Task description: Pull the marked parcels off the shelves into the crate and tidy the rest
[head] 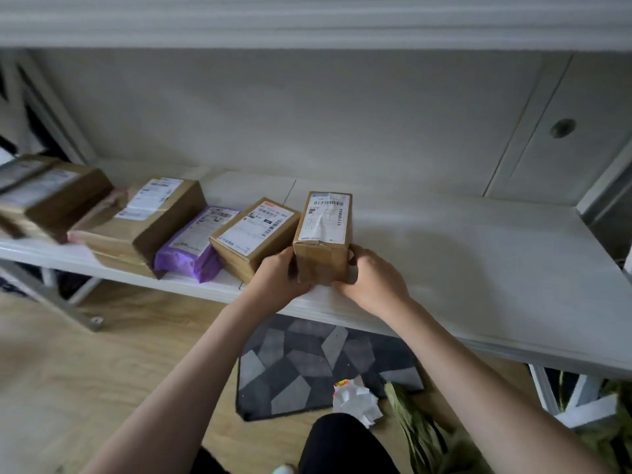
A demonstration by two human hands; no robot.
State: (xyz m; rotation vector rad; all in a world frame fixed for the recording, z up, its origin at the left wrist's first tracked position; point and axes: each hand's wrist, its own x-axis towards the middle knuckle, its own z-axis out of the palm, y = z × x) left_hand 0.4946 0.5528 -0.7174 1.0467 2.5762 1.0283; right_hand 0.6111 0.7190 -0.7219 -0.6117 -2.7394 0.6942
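Both forearms reach up from the bottom, left hand (278,273) and right hand (371,278) each with a grip clamped on the near end of a small brown box (323,239), which sits on the white shelf (461,254) at its front edge. Just left: another labelled box (254,232) touching it, then a purple mailer (196,244). Crumpled paper (357,400) lies on the floor.

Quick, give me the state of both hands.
Left hand: grips the left side of the upright cardboard parcel.
Right hand: grips its right side.
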